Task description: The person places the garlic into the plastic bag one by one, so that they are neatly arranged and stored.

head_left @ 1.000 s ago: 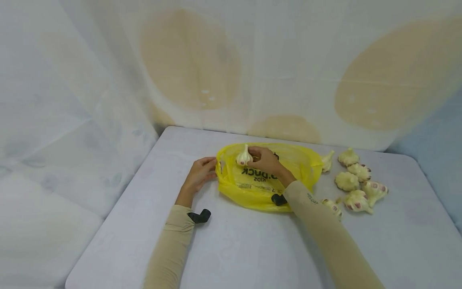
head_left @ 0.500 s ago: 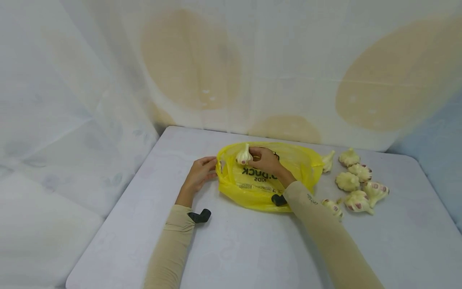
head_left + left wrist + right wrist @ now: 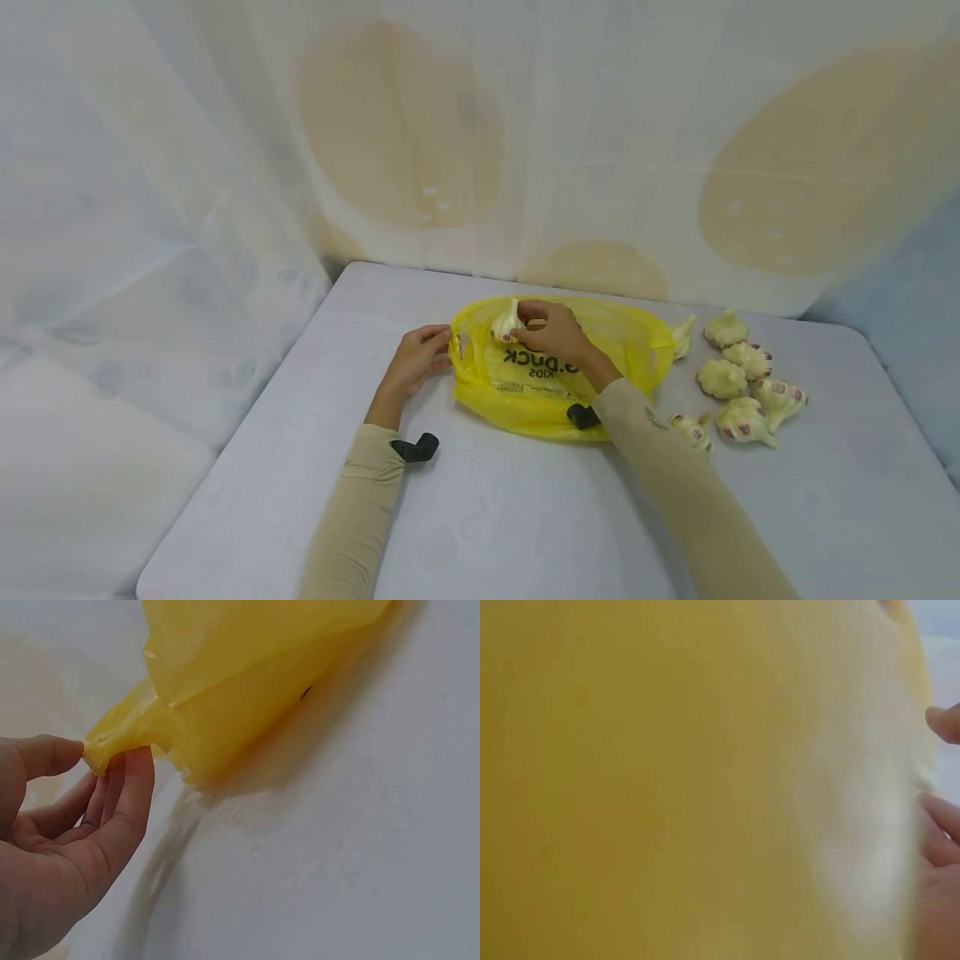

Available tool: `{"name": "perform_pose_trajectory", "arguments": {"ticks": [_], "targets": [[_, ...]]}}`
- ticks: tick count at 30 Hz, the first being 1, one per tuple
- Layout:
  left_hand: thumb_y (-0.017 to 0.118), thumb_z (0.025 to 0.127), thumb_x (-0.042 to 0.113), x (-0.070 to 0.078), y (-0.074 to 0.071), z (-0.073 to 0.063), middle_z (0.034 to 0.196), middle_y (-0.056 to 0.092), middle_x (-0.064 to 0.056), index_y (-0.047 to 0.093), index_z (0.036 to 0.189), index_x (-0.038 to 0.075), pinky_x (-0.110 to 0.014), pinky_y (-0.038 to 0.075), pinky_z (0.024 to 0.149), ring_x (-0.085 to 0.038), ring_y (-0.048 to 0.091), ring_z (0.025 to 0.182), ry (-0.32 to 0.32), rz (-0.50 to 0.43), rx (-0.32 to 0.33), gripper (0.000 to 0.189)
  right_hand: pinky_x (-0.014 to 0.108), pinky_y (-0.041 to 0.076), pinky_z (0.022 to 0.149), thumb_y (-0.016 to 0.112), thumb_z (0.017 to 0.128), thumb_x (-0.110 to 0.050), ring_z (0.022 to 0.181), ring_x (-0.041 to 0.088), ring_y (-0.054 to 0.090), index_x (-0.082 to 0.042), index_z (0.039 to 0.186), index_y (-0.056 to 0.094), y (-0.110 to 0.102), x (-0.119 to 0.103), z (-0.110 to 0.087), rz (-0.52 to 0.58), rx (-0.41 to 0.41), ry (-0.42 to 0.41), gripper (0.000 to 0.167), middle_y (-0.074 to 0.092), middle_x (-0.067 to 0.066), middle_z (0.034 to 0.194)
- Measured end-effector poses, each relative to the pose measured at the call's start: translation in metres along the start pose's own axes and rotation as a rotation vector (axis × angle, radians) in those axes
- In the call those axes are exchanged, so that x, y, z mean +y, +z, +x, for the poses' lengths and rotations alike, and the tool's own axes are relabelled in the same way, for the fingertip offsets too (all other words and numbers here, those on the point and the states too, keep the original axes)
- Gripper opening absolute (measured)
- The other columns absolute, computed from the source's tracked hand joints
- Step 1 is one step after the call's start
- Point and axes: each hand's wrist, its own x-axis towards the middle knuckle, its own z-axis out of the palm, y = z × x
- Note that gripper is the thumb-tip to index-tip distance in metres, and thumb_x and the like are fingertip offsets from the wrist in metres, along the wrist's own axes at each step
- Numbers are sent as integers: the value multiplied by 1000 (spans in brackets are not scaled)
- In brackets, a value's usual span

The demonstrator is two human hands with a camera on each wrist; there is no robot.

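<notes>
Bag pinched, bulb held

My left grip pinches the bag's edge between thumb and fingers, I'd say to keep it spread. My right grip is closed on the bulb, stem up, over or in the bag; I cannot tell which. The other bulbs lie on the tabletop to my right, presumably for easy reach

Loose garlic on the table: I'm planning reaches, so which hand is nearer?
Right. The right hand holds a bulb over the yellow bag, left of the loose garlic; the left hand pinches the bag's left edge, farther off.
</notes>
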Motion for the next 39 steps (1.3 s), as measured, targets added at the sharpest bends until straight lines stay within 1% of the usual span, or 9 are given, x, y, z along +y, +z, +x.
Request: {"name": "perform_pose_trajectory", "arguments": {"ticks": [5,12,16,20,23,27,33,35,39], "targets": [[61,99,23,1,2,4,124,59,-12,58,129,4,-35,56,84,-26,59,109,-7,-1,-2,36,42,49,97,73,89,-22,122,35,53,-1,139,51,-15,-23,-10,-39,50,-27,58,56,15,134],[61,99,23,3,0,9,124,59,-12,59,129,3,-34,56,84,-26,59,109,-9,-4,-1,36,44,50,96,73,89,-17,120,35,55,-3,137,52,-44,-58,-30,-112,110,-139,54,57,18,132],[61,99,24,3,-1,11,124,58,-13,58,130,3,-35,56,85,-26,58,109,1,6,-9,38,44,51,93,74,89,-16,116,30,58,-4,136,54,-66,-72,-45,-187,158,-202,52,60,14,129],[60,99,24,5,-7,8,125,57,-15,56,132,2,-38,54,89,-27,57,110,8,-5,-23,40,45,52,92,74,89,-16,113,28,60,-5,133,56,-90,-78,-58,-245,209,-213,49,61,13,127],[60,99,24,5,-11,8,124,58,-15,57,131,2,-38,54,89,-26,58,109,10,-9,-13,39,44,52,91,72,90,-20,112,28,60,-7,132,57,-109,-74,-66,-280,260,-184,47,62,11,125],[61,98,24,2,-19,13,122,59,-13,59,128,4,-35,56,85,-26,59,108,16,-9,16,36,46,52,90,71,91,-24,111,26,59,-9,131,59,-131,-56,-72,-326,354,-135,44,64,7,123],[62,98,25,2,-24,14,122,58,-14,58,129,3,-33,57,82,-25,59,106,23,-3,22,38,50,49,92,69,92,-22,112,31,56,-2,128,58,-147,-23,-78,-340,503,11,42,61,15,123],[62,98,24,2,-24,14,122,58,-14,58,130,2,-32,57,82,-24,59,105,21,-5,19,39,52,47,94,69,92,-24,115,36,53,0,131,54,-149,-14,-81,-349,511,81,48,56,20,127],[62,98,25,1,-23,13,122,58,-13,57,130,2,-33,56,83,-23,59,105,15,-6,24,40,57,43,96,70,90,-35,122,43,44,2,142,40,-150,3,-85,-407,464,235,70,43,27,134]]}}
